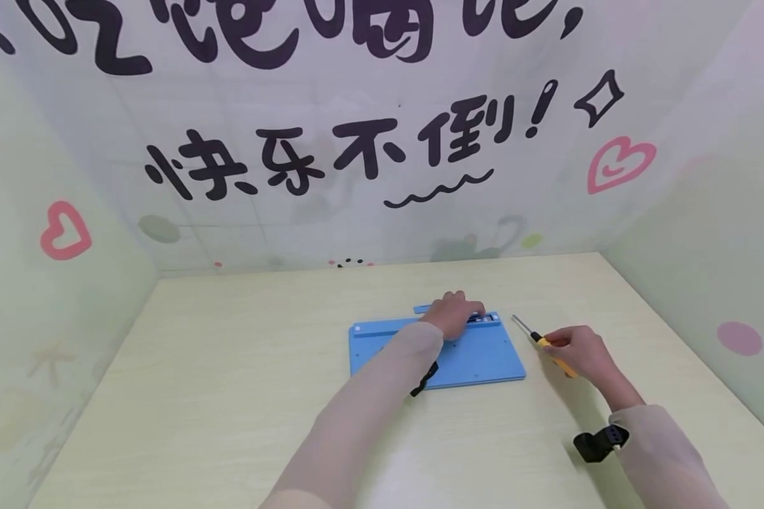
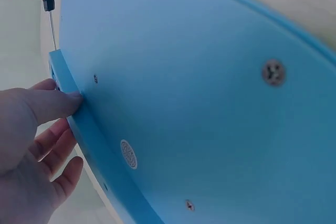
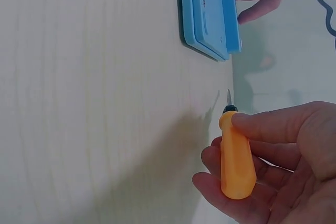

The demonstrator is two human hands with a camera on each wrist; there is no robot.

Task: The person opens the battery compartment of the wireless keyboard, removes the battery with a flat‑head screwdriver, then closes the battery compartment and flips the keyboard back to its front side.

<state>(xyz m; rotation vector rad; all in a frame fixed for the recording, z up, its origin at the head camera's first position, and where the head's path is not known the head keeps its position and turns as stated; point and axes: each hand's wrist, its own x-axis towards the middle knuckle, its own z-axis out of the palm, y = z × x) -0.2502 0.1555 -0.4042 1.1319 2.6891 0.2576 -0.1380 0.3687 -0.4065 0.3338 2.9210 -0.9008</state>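
A flat blue panel, by its look a keyboard lying underside up, rests on the table, with small screws, an oval sticker and a raised ridge along its far edge. Near the ridge's right end is an open slot with parts inside, too small to tell. My left hand grips the ridge, thumb on the near side and fingers behind. Beside it lies a narrow blue strip, partly hidden. Right of the keyboard, my right hand holds a screwdriver by its yellow handle, its shaft pointing toward the ridge's end, apart from it.
The pale wooden table extends around the keyboard. A printed back wall with dark lettering and side walls enclose it. Black wrist cameras are strapped at both sleeves.
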